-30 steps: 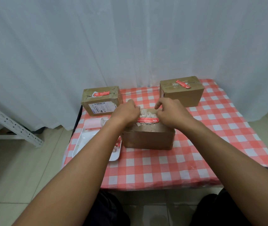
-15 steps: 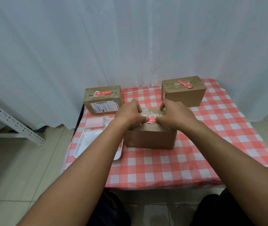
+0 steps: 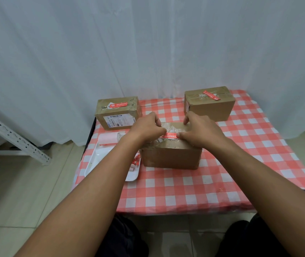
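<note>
From my screen, the brown cardboard box [image 3: 170,156] sits in the middle of the red-and-white checked tablecloth [image 3: 185,188], its long side facing the camera; its top is layered with wrinkled clear tape and torn white paper scraps; a red label strip [image 3: 170,135] with small white print lies across that top, running left to right. The left hand [image 3: 148,127] rests on the box's left top edge, fingers curled, thumb tip at the strip's left end; I cannot tell whether it pinches the strip or only presses it. The right hand [image 3: 201,132] lies on the right side of the top, thumb flat against the strip's right end, forefinger stretched to the far edge; the two hands are close, the short strip between them. Just left of the box is a white tray [image 3: 92,164] holding a pink roll [image 3: 108,139]; two more taped boxes, one at the back left [image 3: 118,112] and one at the back right [image 3: 209,105], each carry a red strip.
</note>
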